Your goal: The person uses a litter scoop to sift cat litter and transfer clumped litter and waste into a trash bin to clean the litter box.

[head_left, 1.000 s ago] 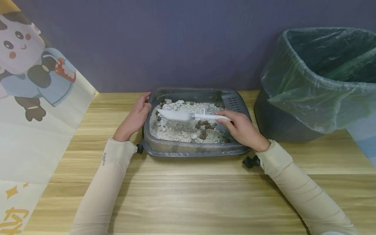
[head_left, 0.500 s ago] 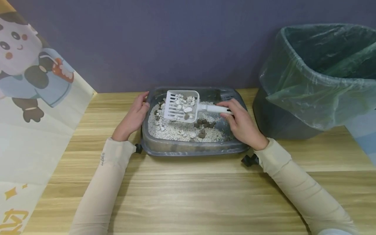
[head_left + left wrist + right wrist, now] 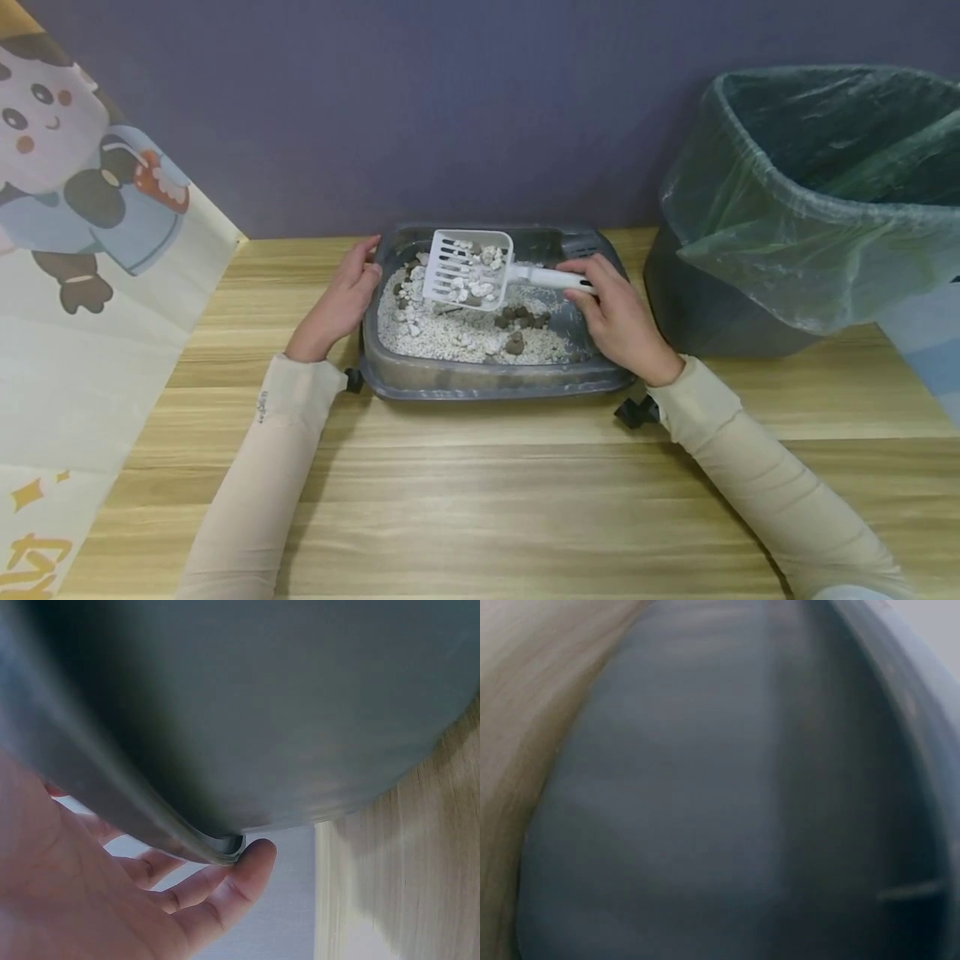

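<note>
A: Right hand (image 3: pixel 618 321)?
B: Fingers curled round the handle of the white scoop (image 3: pixel 468 268), held above the litter in the grey tray (image 3: pixel 487 379), pale clumps in it.
A: Left hand (image 3: pixel 339 302)?
B: Fingers relaxed, resting on the tray's left rim. Tray sits on the bench (image 3: pixel 480 492), lined bin (image 3: pixel 810 208) to its right.

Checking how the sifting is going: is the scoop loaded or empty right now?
Loaded. The white scoop, held by the right hand above the litter tray, carries pale clumps and some dark pieces.
</note>
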`<state>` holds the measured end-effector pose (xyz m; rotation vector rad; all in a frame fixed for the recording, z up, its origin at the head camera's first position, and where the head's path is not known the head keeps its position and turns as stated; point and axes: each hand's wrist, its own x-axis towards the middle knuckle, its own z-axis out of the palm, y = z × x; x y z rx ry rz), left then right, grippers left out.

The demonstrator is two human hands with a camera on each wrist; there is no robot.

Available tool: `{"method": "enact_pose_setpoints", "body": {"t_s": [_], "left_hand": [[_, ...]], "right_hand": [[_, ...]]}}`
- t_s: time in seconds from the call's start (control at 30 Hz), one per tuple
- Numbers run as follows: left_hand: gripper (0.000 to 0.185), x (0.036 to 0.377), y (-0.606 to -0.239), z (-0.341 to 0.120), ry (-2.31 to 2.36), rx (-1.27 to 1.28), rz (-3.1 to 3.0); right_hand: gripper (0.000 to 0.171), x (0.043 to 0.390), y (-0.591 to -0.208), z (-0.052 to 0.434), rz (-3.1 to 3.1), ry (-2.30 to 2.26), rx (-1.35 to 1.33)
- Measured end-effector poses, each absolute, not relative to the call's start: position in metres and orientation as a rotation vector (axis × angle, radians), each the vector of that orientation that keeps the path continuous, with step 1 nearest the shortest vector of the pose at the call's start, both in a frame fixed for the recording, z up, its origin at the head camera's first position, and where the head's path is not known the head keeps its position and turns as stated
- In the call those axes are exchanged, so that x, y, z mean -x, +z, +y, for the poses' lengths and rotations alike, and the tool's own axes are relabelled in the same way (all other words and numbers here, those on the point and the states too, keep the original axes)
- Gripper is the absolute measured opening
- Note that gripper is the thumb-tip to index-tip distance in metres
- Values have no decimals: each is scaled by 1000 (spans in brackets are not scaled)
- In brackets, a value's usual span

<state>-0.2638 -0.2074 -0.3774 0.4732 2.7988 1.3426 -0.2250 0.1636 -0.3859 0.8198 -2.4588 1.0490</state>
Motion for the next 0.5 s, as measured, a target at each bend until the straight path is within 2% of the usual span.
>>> {"method": "enact_pose_setpoints", "body": {"t_s": [0.2, 0.5], "left_hand": [[53, 260, -376, -204, 1343, -451, 2775], [53, 260, -376, -207, 1371, -465, 2758]], "right_hand": [[35, 210, -366, 165, -2434, 1071, -782], [30, 161, -268, 186, -2225, 834, -604]]}}
